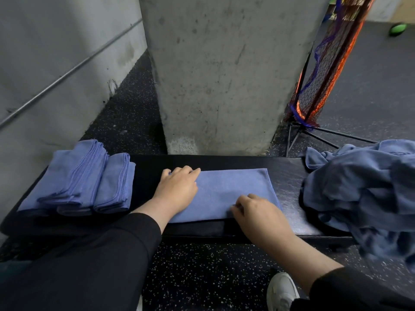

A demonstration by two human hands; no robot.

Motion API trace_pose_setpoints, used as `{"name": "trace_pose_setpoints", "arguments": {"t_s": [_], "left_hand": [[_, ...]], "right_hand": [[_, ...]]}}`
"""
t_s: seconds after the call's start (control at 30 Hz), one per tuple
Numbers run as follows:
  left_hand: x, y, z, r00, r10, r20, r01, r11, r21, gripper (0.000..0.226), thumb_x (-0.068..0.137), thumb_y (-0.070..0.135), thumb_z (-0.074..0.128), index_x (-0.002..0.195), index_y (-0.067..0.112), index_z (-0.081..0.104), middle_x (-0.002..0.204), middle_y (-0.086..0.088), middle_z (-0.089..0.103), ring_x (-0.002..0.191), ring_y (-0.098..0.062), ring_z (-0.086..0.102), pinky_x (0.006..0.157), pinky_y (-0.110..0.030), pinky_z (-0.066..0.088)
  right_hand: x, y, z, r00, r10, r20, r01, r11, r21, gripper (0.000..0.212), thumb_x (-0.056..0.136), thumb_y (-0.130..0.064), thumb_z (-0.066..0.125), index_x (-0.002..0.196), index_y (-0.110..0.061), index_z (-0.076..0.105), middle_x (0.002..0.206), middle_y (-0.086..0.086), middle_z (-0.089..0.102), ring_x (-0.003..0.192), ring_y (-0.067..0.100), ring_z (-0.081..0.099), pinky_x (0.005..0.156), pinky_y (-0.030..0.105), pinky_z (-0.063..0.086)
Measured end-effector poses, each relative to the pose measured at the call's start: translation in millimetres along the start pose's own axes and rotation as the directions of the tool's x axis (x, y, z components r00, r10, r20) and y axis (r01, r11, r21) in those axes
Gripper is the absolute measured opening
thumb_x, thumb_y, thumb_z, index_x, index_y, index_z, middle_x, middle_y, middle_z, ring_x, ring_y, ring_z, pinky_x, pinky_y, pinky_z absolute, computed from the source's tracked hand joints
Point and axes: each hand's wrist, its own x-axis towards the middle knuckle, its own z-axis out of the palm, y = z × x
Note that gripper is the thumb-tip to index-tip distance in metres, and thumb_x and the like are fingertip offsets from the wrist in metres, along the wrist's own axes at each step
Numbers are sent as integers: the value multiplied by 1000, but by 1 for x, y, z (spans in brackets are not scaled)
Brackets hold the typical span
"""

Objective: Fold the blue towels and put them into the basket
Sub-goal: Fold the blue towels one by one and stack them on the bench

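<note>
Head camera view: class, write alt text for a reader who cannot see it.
Both hands, left hand and right hand, press a half-folded blue towel flat on a black bench. Folded towels lie left, an unfolded heap right.

You have one bench (285, 173) before you. On it lie one towel (226, 194) spread flat, three stacks of folded towels (74, 180) side by side, and one heap of unfolded towels (363, 189) whose number cannot be told. Two hands show: your left hand (177, 189) and your right hand (256, 212). One white shoe (281, 290) shows below.
</note>
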Motion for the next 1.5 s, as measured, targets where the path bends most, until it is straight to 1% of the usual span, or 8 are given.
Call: {"name": "trace_pose_setpoints", "arguments": {"t_s": [0.23, 0.43, 0.57, 0.67, 0.8, 1.1, 1.3, 1.5], "left_hand": [[-14, -14, -2, 992, -92, -82, 93, 996, 0, 55, 102, 20, 40, 155, 26, 29, 129, 3, 56, 118, -20, 51, 102, -40, 35], [-43, -21, -4, 996, -23, -86, 23, 1000, 5, 31, 100, 32, 47, 128, 26, 57, 106, 6, 58, 105, -19, 52, 93, -37, 37], [-60, -20, -1, 990, 109, -89, -109, 994, 8, 27, 99, 43, 47, 114, 26, 62, 106, 6, 52, 103, -18, 50, 93, -34, 35], [-65, -28, 2, 984, 149, -99, -152, 988, -31, 37, 98, 50, 49, 129, 32, 55, 117, 8, 46, 108, -16, 47, 96, -35, 34], [-64, -38, 5, 980, 182, -80, -185, 982, -29, 44, 97, 57, 46, 136, 37, 54, 130, 9, 45, 119, -16, 44, 102, -39, 34], [-69, -38, 11, 915, 377, -146, -394, 912, -117, 21, 98, 32, 58, 112, 32, 73, 123, 11, 58, 121, -12, 50, 102, -37, 36], [-77, -20, -3, 902, 423, -82, -430, 895, -114, 48, 96, 61, 36, 115, 32, 68, 123, 14, 54, 119, -7, 47, 108, -35, 28], [-71, -13, -4, 925, 376, -46, -379, 915, -136, 54, 90, 65, 52, 132, 31, 54, 130, 18, 48, 125, -2, 40, 111, -30, 26]], "right_hand": [[35, -6, 0, 999, 47, -22, -49, 994, -98, 44, 97, -59, 41, 108, -20, 58, 109, 4, 52, 106, 29, 53, 93, 44, 43], [85, -7, 10, 995, -83, 55, 80, 995, 55, 37, 99, -29, 52, 130, -8, 52, 132, 14, 43, 116, 40, 51, 102, 47, 40], [111, 8, 11, 986, -137, 96, 129, 988, 80, 47, 102, -28, 49, 148, -22, 44, 153, 0, 33, 140, 24, 40, 118, 60, 16], [105, 9, 13, 975, -212, -70, 219, 970, 104, 36, 98, -27, 57, 134, -28, 58, 145, -4, 45, 132, 20, 47, 115, 58, 22], [67, 12, 15, 809, -538, -234, 567, 820, 73, 19, 97, -38, 52, 100, -30, 69, 108, -9, 60, 94, 20, 59, 81, 40, 47], [16, 52, 31, 763, -646, 21, 641, 761, 94, 65, 93, -70, 45, 145, -33, 49, 162, -13, 30, 152, 7, 18, 119, 41, 22], [18, 35, 26, 756, -638, -145, 650, 759, 50, 32, 96, -49, 51, 114, -28, 68, 137, -11, 59, 133, 10, 51, 102, 40, 46], [24, 15, 10, 940, -284, -189, 339, 832, 440, 25, 100, -41, 50, 84, -22, 49, 69, -7, 59, 68, 13, 55, 67, 37, 47]]}}
